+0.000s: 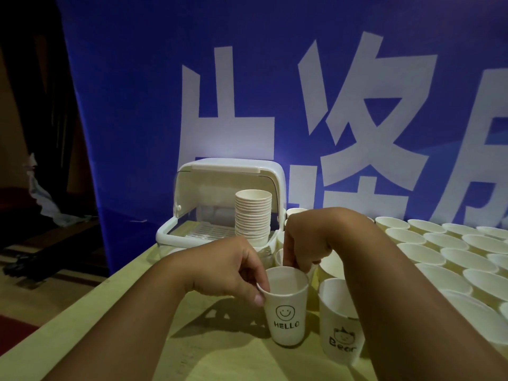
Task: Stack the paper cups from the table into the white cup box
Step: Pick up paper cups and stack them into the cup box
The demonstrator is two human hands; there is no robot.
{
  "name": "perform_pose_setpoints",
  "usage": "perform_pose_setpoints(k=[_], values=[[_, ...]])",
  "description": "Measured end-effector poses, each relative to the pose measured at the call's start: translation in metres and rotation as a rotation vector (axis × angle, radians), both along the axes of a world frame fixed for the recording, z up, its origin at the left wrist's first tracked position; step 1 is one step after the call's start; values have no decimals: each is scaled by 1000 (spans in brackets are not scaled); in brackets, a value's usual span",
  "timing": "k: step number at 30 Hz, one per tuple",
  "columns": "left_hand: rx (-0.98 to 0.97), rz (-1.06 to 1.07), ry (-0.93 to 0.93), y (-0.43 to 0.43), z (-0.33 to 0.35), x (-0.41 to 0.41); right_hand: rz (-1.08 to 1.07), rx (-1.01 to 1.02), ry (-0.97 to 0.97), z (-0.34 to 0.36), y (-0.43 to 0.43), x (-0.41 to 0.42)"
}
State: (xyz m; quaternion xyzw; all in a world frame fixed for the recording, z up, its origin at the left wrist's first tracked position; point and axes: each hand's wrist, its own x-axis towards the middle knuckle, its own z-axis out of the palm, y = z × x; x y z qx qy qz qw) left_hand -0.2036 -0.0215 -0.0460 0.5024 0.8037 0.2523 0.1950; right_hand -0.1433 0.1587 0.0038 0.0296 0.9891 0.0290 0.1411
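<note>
- Two hands met at one cup near the front of the worktop (132,342).
- I saw the left hand (233,270) reach in from the left, thumb pressed to the outside of the HELLO cup (286,317) just under its rim, fingers curled at the rim's left edge.
- My right hand (305,243) arched over from the right, its fingers bent down and pinching the far rim of the same cup.
- That cup stood upright, smiley face and lettering turned to me; I could not tell whether its base rested on the worktop or was just clear of it.
- Just to its right stood the Bear cup (339,325), upright and untouched, partly hidden by my right forearm.
- Behind the hands sat the box (167,233), lid swung up and back, at the worktop's rear left.
- Inside it, on the right side, rose a stack (253,215) of nested cups, upright, its top just below the raised lid.
- Many loose cups (439,257) stood mouth-up in rows over the right of the worktop, close together; one more showed just behind my right hand.
- Behind everything hung a blue banner (137,78) with large white characters.
</note>
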Motion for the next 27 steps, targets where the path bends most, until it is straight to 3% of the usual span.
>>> perform_pose_setpoints(k=[8,13,20,27], values=[[141,-20,-141,-21,6,-17,-50,-28,15,-5,6,-1],[335,41,-159,-44,11,-35,-50,-124,231,2,12,2],[787,259,-134,-42,12,-44,-86,-417,629,19,23,9],[1139,476,103,-16,11,-42,-186,-620,973,25,25,1]])
